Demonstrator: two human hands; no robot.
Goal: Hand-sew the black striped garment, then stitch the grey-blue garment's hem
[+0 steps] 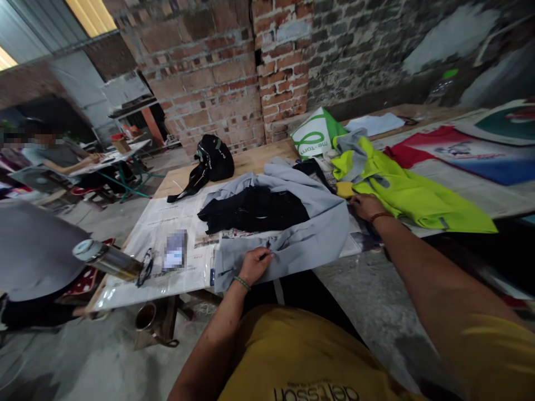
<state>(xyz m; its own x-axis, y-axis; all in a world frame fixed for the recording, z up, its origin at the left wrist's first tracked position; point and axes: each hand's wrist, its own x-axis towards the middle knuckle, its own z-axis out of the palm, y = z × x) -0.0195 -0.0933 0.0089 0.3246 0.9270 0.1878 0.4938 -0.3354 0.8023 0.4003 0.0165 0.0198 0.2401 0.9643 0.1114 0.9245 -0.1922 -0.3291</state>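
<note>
A light grey garment (309,245) lies spread over the table's front edge. My left hand (256,265) is closed on its near part, with thumb and fingers pinched together. Black cloth (259,209) rests in the middle, with grey fabric around it. My right hand (366,208) is at the right, between the grey garment and a neon yellow garment (413,189). Its fingers are curled beside a small yellow piece (345,189); whatever they hold is too small to make out.
A black cap (220,159) and a green-white bag (320,133) stand at the back. On the left are a phone (174,249), glasses (145,267) and a tilted bottle (106,259). A red-and-blue printed cloth (463,150) lies right. People sit at left.
</note>
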